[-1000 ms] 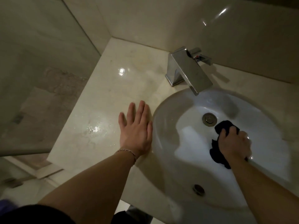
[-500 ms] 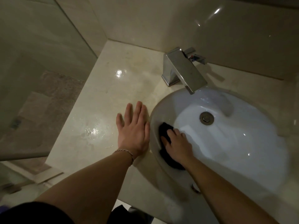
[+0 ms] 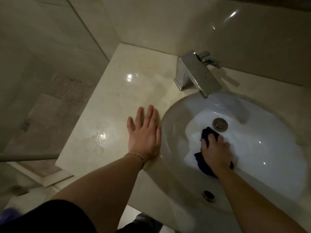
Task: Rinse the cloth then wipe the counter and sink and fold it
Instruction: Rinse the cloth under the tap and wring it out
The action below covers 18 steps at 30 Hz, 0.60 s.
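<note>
While one dark, crumpled cloth point(image 3: 204, 163) is pressed into the white sink point(image 3: 171, 142) near its drain point(image 3: 220, 124) and gripped by the right hand point(image 3: 214, 153), the left hand point(image 3: 144, 137) is laid flat, fingers straight, on the wet counter point(image 3: 107, 118). One faucet point(image 3: 196, 74) is seen.

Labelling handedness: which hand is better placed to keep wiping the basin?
Right. The right hand already presses the cloth inside the sink; the left hand lies flat on the counter.
</note>
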### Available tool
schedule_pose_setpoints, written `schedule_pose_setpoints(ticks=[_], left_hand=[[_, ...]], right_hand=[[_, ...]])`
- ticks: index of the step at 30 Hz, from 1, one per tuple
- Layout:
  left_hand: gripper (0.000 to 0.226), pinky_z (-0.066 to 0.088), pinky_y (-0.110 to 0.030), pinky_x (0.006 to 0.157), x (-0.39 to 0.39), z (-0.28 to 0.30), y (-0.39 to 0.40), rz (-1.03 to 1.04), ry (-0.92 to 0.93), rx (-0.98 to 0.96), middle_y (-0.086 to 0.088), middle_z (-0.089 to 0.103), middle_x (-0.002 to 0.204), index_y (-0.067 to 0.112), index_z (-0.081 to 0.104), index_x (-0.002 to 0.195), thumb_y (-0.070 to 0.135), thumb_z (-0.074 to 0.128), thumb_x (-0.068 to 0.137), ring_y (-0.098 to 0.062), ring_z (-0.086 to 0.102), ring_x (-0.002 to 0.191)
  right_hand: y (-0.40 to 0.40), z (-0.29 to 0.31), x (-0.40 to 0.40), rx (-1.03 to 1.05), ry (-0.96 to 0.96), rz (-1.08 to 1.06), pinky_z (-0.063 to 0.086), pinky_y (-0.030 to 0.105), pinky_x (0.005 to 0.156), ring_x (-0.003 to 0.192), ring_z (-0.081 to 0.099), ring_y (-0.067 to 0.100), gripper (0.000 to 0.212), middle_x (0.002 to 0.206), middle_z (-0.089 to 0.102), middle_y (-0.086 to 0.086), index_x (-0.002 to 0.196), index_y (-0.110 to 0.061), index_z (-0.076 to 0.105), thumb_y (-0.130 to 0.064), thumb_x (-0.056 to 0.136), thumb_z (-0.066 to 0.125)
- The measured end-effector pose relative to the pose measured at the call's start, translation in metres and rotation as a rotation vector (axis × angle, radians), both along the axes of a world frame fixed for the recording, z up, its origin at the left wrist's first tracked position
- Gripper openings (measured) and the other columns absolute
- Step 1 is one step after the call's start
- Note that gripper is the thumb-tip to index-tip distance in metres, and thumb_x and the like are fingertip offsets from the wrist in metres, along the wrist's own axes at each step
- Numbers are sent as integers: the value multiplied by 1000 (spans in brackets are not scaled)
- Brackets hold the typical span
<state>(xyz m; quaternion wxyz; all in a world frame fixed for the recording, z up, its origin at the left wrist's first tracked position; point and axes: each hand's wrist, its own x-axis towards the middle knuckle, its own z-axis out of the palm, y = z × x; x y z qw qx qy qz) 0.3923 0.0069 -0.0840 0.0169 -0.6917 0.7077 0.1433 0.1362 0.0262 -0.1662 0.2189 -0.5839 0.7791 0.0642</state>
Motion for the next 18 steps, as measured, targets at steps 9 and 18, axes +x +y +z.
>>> schedule_pose_setpoints(ticks=[9,18], left_hand=[[62,-4,-57,124,-3,3,2,16,6,-17,7,-7,171,23,2,164,43,16,106,-23,-13,157],[66,-15,-51,124,-5,6,3,16,50,11,4,-15,169,22,-3,163,48,7,103,-21,-21,155]], right_hand=[[20,24,50,136,-396,93,50,43,85,106,55,29,37,117,55,4,126,-24,49,-50,102,38],[29,71,45,-63,-337,-86,44,37,76,102,55,28,37,112,52,5,120,-20,53,-48,103,37]])
